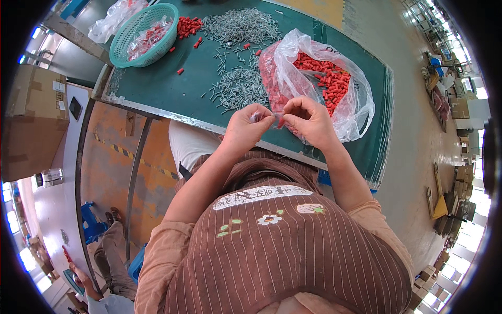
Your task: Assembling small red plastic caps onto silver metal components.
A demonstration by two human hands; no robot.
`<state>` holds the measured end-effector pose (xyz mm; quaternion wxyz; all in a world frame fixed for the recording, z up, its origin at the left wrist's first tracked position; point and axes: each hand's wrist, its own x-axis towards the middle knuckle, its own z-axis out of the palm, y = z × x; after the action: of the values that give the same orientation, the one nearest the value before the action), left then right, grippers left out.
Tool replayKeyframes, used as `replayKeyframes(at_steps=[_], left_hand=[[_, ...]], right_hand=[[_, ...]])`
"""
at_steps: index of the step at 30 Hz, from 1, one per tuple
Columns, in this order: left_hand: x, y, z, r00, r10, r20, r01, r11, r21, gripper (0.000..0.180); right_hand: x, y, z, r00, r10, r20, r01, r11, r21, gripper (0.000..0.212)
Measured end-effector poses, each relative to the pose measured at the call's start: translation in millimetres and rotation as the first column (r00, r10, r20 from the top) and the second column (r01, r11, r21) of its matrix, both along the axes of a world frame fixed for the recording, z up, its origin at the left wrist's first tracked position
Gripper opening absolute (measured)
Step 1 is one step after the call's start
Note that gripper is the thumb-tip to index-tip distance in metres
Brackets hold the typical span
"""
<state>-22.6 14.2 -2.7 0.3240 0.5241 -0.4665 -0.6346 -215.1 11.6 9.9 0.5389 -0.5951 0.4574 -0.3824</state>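
Clear plastic bag [355, 99] of red pieces on table; brown carton [34, 120] left.

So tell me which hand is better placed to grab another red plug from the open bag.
Probably the right hand: it sits directly against the clear plastic bag of red plugs. The left hand is farther off, nearer the grey screws.

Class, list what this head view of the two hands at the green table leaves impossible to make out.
- Small clear bag: its contents, too small and covered by left hand and right hand.
- Teal basket: packets inside blur together.
- Grey screw pile: single pieces too small.
- Person at lower left: cut off by the rim.
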Motion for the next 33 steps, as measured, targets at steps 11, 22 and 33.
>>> replayKeyframes(at_steps=[11,22,33], left_hand=[[-5,3,6,0.992,0.043,-0.122,-0.05,0.997,-0.056,0.01],[0,2,-5,0.946,0.102,-0.308,-0.103,0.995,0.014,0.008],[-3,3,-4,0.979,0.09,-0.183,-0.113,0.987,-0.117,0.009]], right_hand=[[4,1,-7,0.993,-0.09,-0.08,0.083,0.992,-0.092,0.017],[3,-1,1,0.998,-0.066,0.018,0.068,0.993,-0.093,0.019],[4,0,3,0.993,-0.086,-0.08,0.071,0.983,-0.167,0.02]])
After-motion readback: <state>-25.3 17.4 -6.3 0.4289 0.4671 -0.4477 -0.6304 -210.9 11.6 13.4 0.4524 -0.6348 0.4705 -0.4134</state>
